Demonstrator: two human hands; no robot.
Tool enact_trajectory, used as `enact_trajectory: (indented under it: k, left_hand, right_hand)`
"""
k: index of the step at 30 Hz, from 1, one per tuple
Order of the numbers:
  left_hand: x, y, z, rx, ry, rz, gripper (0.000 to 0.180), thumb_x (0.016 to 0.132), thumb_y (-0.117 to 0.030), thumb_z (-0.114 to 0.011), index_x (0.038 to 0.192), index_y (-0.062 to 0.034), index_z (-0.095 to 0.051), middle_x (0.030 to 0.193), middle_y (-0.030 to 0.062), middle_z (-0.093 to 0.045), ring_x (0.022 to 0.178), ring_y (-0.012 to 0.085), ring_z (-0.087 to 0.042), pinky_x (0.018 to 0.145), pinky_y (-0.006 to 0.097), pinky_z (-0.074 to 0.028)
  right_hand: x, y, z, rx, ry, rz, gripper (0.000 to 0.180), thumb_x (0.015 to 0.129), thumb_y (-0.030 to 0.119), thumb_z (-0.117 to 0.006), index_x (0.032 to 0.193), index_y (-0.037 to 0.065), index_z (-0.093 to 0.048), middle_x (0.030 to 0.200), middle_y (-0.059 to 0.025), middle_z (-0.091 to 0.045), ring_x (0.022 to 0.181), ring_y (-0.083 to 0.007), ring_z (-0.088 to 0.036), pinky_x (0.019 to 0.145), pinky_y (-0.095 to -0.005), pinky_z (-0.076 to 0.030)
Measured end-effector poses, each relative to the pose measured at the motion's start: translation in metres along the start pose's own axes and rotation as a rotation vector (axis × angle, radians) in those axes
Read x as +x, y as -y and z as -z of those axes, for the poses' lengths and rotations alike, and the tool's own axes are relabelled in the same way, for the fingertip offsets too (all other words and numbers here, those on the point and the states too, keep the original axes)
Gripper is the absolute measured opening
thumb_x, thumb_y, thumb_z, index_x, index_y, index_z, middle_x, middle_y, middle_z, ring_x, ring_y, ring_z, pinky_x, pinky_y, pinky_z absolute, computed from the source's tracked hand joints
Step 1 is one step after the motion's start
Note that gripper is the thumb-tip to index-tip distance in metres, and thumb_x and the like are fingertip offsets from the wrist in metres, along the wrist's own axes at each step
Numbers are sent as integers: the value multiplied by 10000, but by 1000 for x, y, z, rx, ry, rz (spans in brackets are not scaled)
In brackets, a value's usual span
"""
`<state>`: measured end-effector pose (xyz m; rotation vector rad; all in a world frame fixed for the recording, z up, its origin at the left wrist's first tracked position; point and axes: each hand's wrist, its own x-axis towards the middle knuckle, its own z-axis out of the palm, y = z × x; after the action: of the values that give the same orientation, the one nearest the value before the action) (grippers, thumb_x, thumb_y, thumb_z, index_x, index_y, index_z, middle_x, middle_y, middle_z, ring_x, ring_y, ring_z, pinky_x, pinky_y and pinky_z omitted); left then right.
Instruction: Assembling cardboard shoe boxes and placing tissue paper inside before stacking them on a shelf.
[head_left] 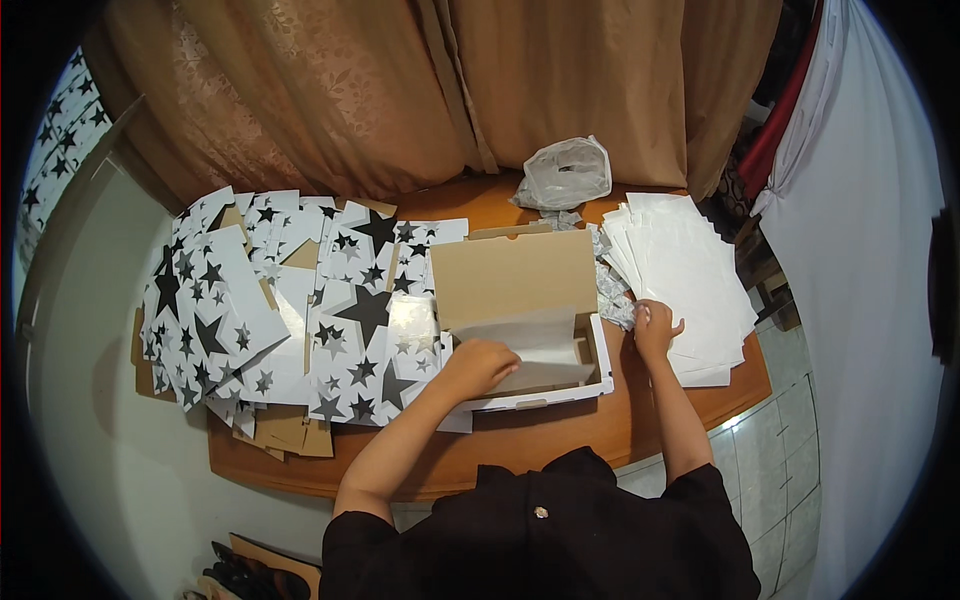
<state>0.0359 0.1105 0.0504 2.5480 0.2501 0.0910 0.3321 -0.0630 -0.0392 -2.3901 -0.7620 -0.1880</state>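
Observation:
An open cardboard box [605,372], white outside and brown inside, stands at the middle of the table with its brown lid [513,275] raised at the back. A sheet of white paper [545,345] stands partly inside it, slanting up toward the lid. My left hand [483,368] is closed on the sheet's left edge, above the box's left side. To the right of the box, my right hand [656,328] has its fingers curled at the near end of some crumpled grey-white printed paper [614,298], closed on it.
Flat star-patterned cardboard pieces [230,310] overlap across the table's left half. A fanned stack of white sheets [690,280] lies at the right. Behind the box sits a clear plastic bag [566,172], near the brown curtain [330,90]. The wooden table's front edge [400,490] curves before me.

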Motion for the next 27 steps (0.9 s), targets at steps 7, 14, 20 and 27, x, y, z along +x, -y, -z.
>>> enact_trajectory:
  k: [7, 14, 20, 27]
  left_hand:
    - [15, 20, -5, 404, -403, -165, 71, 748, -174, -656, 816, -157, -641, 794, 11, -577, 808, 181, -552, 730, 343, -359]
    - [19, 33, -28, 604, -406, -197, 194, 711, -182, -700, 899, -170, -654, 914, 12, -569, 912, 186, -533, 807, 386, -349]
    - [33, 9, -13, 549, -748, 90, 284, 723, -195, -705, 997, -171, -633, 963, 27, -574, 925, 210, -529, 838, 430, -333]
    - [23, 29, -19, 416, -459, 78, 366, 706, -207, -727, 1033, -133, -580, 963, 44, -559, 909, 216, -528, 814, 403, -334]
  right_hand:
    - [-27, 62, 29, 524, 108, 124, 175, 826, 131, -443, 895, 110, -602, 805, -26, -615, 781, -196, -531, 886, -408, -233]
    - [-78, 122, 36, 85, 431, 635, 365, 787, 237, -560, 1138, 137, -565, 634, -65, -621, 685, -262, -593, 833, -458, -292]
    - [-82, 117, 1, -208, 688, 533, 566, 779, 270, -583, 1311, 136, -443, 665, -112, -643, 679, -305, -630, 895, -524, -293]
    - [-80, 111, -5, -46, 463, 661, 479, 778, 314, -609, 1223, 156, -527, 655, -83, -626, 702, -282, -613, 914, -548, -260]
